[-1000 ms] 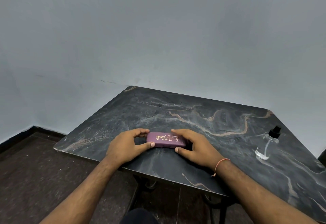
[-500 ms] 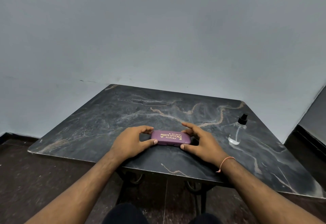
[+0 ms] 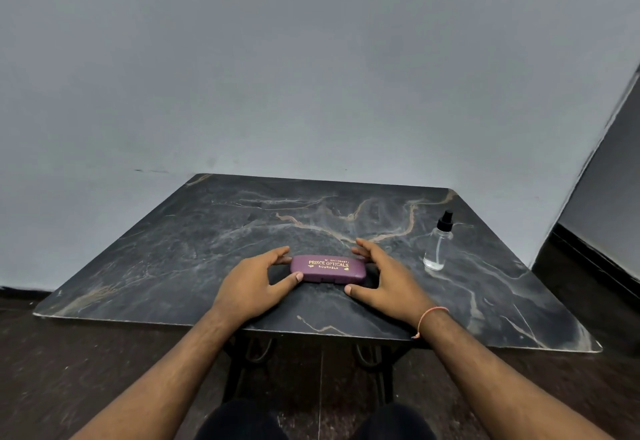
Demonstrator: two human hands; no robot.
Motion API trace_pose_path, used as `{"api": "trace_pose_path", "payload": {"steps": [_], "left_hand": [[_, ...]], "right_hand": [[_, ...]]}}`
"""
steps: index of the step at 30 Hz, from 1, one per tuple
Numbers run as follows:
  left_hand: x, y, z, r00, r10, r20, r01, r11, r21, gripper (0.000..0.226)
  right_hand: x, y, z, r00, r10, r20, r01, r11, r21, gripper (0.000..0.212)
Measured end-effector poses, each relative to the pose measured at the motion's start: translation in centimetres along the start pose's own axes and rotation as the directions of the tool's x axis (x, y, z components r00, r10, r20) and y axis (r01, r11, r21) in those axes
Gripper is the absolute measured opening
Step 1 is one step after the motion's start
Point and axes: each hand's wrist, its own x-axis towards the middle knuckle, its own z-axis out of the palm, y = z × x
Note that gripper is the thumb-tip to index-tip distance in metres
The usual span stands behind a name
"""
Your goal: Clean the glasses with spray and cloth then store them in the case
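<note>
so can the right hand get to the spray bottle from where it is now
Probably yes. The spray bottle stands upright on the table, to the right of the right hand, with only bare tabletop between them. The hand sits open beside the purple case, holding nothing.

place: looks like a plain room at home, hard to say more than that
walls: bare grey-blue paint (image 3: 311, 76), a few scuffs low down, dark skirting along the bottom
floor: dark tiles (image 3: 69, 353), pretty dim in here
bench: small dark marble-look top (image 3: 207, 232) with tan veins, on black curly metal legs (image 3: 242, 363)
on the bench: just my purple glasses case (image 3: 327, 269) marked PRINCE OPTICALS and a little clear spray bottle (image 3: 438, 244)
</note>
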Motion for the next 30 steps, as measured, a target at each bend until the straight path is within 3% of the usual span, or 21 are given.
{"api": "trace_pose_path", "payload": {"steps": [4, 10, 23, 30], "left_hand": [[-0.2, 0.3, -0.4, 1.0, 0.024, -0.012, -0.022, 0.987, 0.159, 0.103], [-0.5, 1.0, -0.6, 0.963, -0.079, 0.258, -0.013, 0.942, 0.336, 0.122], [-2.1, 1.5, -1.3, 0.969, -0.086, 0.23, -0.015, 0.915, 0.403, 0.118], [-2.8, 0.3, 0.9, 0.951, -0.087, 0.296, -0.044, 0.912, 0.408, 0.108]], "right_hand": [[-0.7, -0.5, -0.1, 0.999, 0.035, 0.003, -0.032, 0.954, -0.298, 0.115], [-1.8, -0.5, 0.2, 0.97, 0.24, 0.044, -0.187, 0.847, -0.498, 0.121], [-2.7, -0.9, 0.3, 0.975, 0.219, 0.029, -0.161, 0.795, -0.585, 0.114], [-3.2, 1.1, 2.4, 0.978, 0.208, 0.024, -0.153, 0.788, -0.597, 0.102]]}}
